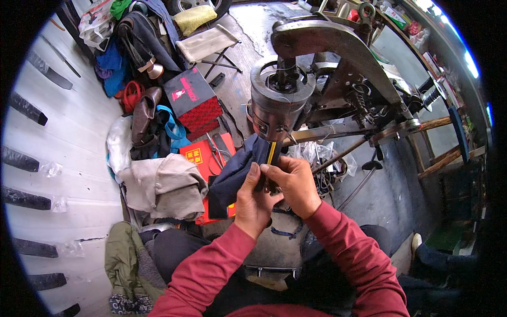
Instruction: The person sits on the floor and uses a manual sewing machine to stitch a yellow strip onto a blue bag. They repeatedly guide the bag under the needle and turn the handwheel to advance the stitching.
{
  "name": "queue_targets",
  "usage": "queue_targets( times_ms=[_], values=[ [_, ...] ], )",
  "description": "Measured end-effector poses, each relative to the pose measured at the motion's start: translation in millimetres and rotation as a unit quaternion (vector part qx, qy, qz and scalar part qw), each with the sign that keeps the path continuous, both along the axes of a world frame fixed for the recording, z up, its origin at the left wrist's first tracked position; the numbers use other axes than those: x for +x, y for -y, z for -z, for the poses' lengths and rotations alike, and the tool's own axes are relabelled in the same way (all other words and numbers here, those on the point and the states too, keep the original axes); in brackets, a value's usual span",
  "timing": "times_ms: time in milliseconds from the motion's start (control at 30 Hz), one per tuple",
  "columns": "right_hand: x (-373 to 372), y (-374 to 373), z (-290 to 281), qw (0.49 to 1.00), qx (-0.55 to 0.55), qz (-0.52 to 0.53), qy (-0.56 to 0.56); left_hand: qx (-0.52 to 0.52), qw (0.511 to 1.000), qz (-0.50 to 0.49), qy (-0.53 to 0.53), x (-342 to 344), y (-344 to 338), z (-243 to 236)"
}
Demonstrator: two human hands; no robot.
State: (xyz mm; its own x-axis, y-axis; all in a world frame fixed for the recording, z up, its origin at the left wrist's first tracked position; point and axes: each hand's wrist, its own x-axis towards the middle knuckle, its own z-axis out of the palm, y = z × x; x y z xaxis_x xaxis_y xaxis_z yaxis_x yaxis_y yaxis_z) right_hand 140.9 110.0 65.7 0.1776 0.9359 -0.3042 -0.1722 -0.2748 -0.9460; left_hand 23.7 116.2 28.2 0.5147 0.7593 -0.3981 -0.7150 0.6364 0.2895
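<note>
The person's left hand (251, 205) was curled with its thumb raised, grasping the lower end of a dark navy fabric piece (232, 177). The right hand (299, 184) pinched a narrow dark strip with a yellow line (272, 154) between thumb and bent fingers, the two thumbs close together. Both the fabric and the strip lay just below the worn dark metal cylinder (281, 108) of a machine with a heavy curved black metal arm (335, 39); whether they touched it could not be told.

Left of the hands, a black flat rectangular phone-like object (217, 207) lay partly under the navy fabric. A metal scissors-like tool (215, 153) rested on a glossy red flat packet (226, 140). Beside these was a crumpled beige cloth (161, 185). Farther out stood a black-and-red cardboard box (191, 94) and a folding stool with a beige canvas seat (208, 42).
</note>
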Motion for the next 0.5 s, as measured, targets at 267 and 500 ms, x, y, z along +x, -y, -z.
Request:
queue_targets(
  times_ms=[267, 500],
  values=[
    [-9.4, 1.8, -0.6, 0.997, 0.026, 0.019, -0.075, -0.008, 0.998, -0.060, -0.020, -2.7, -10.6, -12.5],
    [-11.7, 1.3, 5.2, 0.998, 0.032, 0.023, 0.053, -0.005, 0.999, -0.040, 0.003, -3.0, -11.5, -9.8]
  ],
)
